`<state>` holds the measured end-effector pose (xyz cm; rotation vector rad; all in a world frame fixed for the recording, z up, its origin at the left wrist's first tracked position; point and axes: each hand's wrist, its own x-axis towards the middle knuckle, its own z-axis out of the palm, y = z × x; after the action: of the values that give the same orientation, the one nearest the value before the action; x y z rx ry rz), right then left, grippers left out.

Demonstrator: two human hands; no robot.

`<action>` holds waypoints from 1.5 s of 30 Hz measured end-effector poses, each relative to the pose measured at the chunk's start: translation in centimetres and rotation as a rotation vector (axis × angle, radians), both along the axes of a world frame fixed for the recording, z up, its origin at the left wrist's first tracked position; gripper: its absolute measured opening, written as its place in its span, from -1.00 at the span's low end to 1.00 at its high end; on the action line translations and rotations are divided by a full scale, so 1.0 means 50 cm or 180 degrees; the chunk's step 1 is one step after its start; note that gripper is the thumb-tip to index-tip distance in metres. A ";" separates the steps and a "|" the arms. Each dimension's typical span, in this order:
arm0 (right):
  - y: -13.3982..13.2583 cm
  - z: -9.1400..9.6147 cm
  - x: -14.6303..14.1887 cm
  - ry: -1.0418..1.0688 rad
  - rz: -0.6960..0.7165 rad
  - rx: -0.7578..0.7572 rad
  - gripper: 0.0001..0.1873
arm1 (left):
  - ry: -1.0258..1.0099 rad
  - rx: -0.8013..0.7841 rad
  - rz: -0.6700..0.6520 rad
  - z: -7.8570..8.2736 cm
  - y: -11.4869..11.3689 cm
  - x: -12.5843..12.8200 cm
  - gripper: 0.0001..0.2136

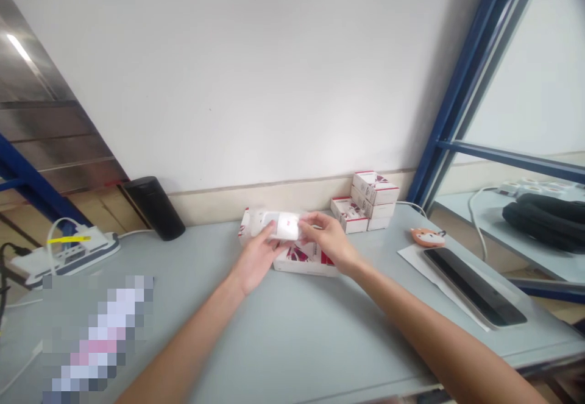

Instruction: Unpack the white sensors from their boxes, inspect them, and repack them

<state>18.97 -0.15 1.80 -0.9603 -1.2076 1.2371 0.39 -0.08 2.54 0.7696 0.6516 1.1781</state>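
Note:
A small white device with rounded edges, seemingly in a clear wrapper [287,226], is held up between both hands over the table. My left hand [258,256] grips its left end, thumb on top and fingers beneath. At its right end, my right hand [329,238] pinches the edge between thumb and fingers. Just under the hands lies a white box with red print [304,262], partly covered by them. Behind my left hand another white and red box [244,224] shows in part.
Several small white and red boxes [377,197] are stacked by the wall. To the right lie a phone [475,285], white paper [414,258] and an orange animal-shaped item [427,237]. At left are a black cylinder [155,208] and a power strip [73,256] with cables.

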 end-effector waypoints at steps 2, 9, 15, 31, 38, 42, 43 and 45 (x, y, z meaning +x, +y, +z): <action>0.006 0.000 0.007 0.0432 0.0018 -0.0078 -0.65 | 0.0069 0.0044 -0.0086 -0.002 0.000 -0.003 -0.65; 0.009 0.011 0.016 0.0668 0.0007 -0.0087 -0.58 | 0.0231 0.0629 -0.0537 0.001 -0.005 -0.010 -0.48; 0.007 0.033 0.029 0.0688 -0.0078 0.0327 -0.57 | 0.2009 0.2049 0.0916 -0.027 0.011 -0.032 -0.02; 0.023 0.014 0.028 -0.0454 -0.0388 0.0987 -0.79 | 0.3405 0.2068 0.1247 -0.003 -0.007 -0.027 -0.55; 0.018 0.008 0.027 -0.0791 -0.0337 0.1110 -0.78 | 0.2370 0.0834 0.0462 0.027 -0.017 -0.015 -0.47; 0.020 0.005 0.026 -0.0911 -0.0530 0.1111 -0.77 | 0.1609 0.0120 -0.0644 0.049 -0.023 -0.033 -0.44; 0.021 0.004 0.026 -0.0917 -0.0606 0.1075 -0.77 | 0.1405 0.0045 -0.0872 0.054 -0.024 -0.039 -0.43; 0.022 0.001 0.026 -0.0897 -0.0661 0.0918 -0.81 | 0.0973 0.0065 -0.1200 0.060 -0.026 -0.050 -0.40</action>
<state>20.27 0.97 1.83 -1.0353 -1.4206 0.7562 -2.09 -1.39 5.55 1.0507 0.7081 0.7300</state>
